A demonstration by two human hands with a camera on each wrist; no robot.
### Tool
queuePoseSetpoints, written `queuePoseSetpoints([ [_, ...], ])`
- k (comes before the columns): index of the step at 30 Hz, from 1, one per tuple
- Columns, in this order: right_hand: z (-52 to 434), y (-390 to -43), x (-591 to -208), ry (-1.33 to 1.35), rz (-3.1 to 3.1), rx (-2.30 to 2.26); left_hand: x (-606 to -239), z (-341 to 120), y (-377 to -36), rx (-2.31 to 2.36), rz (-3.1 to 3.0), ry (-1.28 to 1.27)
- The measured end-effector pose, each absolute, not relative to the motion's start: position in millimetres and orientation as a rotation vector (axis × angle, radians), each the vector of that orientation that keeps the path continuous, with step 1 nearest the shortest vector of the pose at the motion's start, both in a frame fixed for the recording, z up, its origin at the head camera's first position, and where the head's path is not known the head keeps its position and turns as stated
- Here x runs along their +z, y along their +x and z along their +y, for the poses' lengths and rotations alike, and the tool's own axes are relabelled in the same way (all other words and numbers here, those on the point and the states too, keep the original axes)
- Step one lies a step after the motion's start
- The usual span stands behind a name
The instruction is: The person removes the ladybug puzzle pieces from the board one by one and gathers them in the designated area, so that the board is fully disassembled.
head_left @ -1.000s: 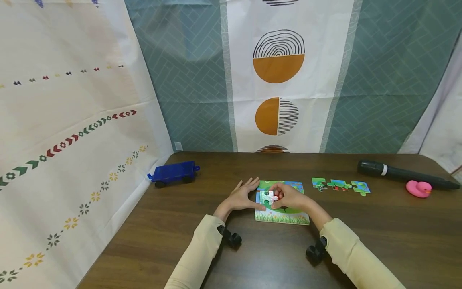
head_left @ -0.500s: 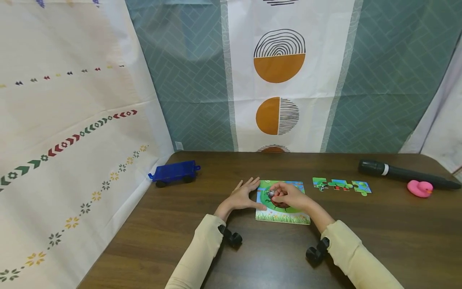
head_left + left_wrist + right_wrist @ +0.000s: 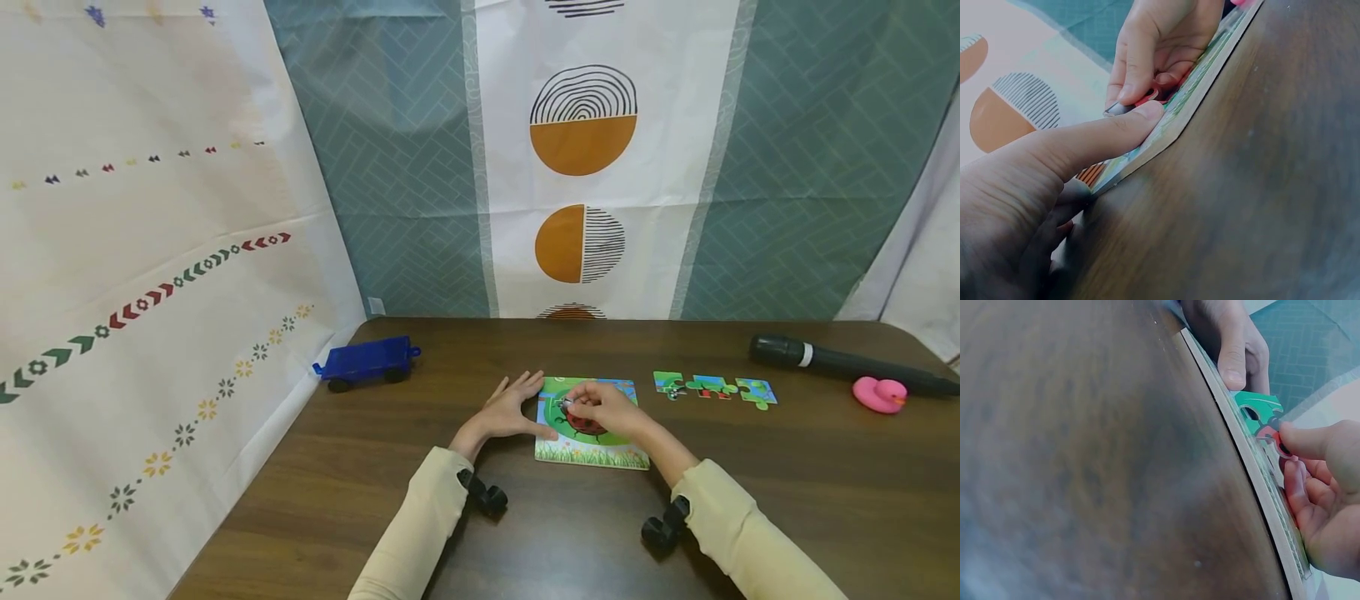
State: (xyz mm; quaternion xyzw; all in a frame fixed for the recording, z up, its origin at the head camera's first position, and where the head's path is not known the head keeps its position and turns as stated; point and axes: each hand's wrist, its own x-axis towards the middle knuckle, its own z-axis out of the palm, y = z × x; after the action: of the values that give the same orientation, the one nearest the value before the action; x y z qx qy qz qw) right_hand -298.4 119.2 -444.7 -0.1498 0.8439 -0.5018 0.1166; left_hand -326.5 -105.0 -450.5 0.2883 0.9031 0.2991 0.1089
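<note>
In the middle of the table (image 3: 420,467) lies a square puzzle board (image 3: 588,450) with a ladybug picture, and on it the right hand (image 3: 603,406) pinches a puzzle piece (image 3: 1264,417) between thumb and curled fingers, holding it down against the board's upper part; the right wrist view shows the piece as green with a red and black patch, lying on the board under the fingertips. The left hand (image 3: 512,408) rests flat on the table just left of the board, fingers straight and spread, its thumb (image 3: 1116,128) pressing on the board's left edge, so this hand is wide and holds nothing. To the right of the board, apart from it, 3 loose pieces (image 3: 714,387) lie in a joined row. Farther right lie a black flashlight (image 3: 840,362) and, just in front of it, a pink rubber duck (image 3: 879,394). At the table's far left corner stands a blue toy wagon (image 3: 366,363). Patterned curtains (image 3: 585,158) hang behind and to the left of the table.
</note>
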Motion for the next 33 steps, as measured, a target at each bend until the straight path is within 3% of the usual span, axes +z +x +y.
queuePoseSetpoints([
  [17,112.3,-297.8,-445.4,-0.220,2.426,-1.585,-451.6,-105.3,-327.2,0.867,2.652,0.828],
  [33,124.0,-299.4,-433.4,-0.204,2.372,-1.699,-451.2,-104.7,-327.5,0.869,2.661,0.828],
])
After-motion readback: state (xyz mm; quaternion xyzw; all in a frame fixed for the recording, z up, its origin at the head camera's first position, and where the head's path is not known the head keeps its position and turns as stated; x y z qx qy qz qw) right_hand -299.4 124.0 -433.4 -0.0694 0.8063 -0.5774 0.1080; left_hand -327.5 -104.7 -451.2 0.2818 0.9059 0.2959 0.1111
